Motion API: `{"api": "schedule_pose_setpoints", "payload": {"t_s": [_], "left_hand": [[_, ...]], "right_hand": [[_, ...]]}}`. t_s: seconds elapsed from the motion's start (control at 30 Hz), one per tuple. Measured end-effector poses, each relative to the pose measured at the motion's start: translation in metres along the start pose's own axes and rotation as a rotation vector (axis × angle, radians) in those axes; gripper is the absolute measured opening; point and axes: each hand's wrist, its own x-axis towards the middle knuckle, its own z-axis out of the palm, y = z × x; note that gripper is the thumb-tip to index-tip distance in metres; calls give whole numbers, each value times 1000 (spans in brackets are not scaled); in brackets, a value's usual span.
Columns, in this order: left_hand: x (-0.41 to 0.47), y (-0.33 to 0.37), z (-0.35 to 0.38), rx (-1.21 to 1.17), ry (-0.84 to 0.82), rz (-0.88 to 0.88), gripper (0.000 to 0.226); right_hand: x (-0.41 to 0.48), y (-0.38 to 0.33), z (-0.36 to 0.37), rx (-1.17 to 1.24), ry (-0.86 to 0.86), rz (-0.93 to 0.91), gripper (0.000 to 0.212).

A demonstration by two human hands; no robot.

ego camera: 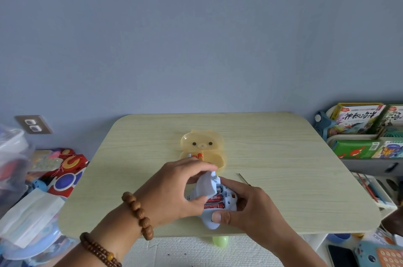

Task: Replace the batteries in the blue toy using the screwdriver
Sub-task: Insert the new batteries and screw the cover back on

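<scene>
Head view: low in the centre of the frame, on the near part of the pale wood-grain table [283,157], your two hands work the blue toy [212,222]. The toy is pale blue plastic, lying with its battery bay open upward; red batteries [214,201] sit side by side inside. Your left hand [174,188], wrist ringed with brown beads, pinches a pale blue cover [207,186] lifted at a tilt over the bay. Your right hand [248,208] grips the toy's right side, thumb pressed on its near end. Just behind the hands, a translucent amber bear-shaped case [205,147] lies open, with orange-and-white batteries partly hidden by your left knuckles. Only a thin shaft of the screwdriver [243,178] shows right of the toy; its handle is hidden behind your right hand. Most of the toy's shape is covered by your fingers.
</scene>
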Motion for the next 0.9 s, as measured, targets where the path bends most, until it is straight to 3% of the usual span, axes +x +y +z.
{"api": "schedule_pose_setpoints", "payload": {"t_s": [0.3, 0.77, 0.9], "left_hand": [[2, 1, 8, 71, -58, 17, 58], [8, 3, 11, 231, -131, -78, 57], [9, 4, 11, 241, -150, -94, 49]], "right_hand": [[-3, -13, 1, 5, 13, -16, 52], [-3, -9, 3, 18, -9, 4, 60], [-3, -15, -3, 94, -73, 28, 37]]}}
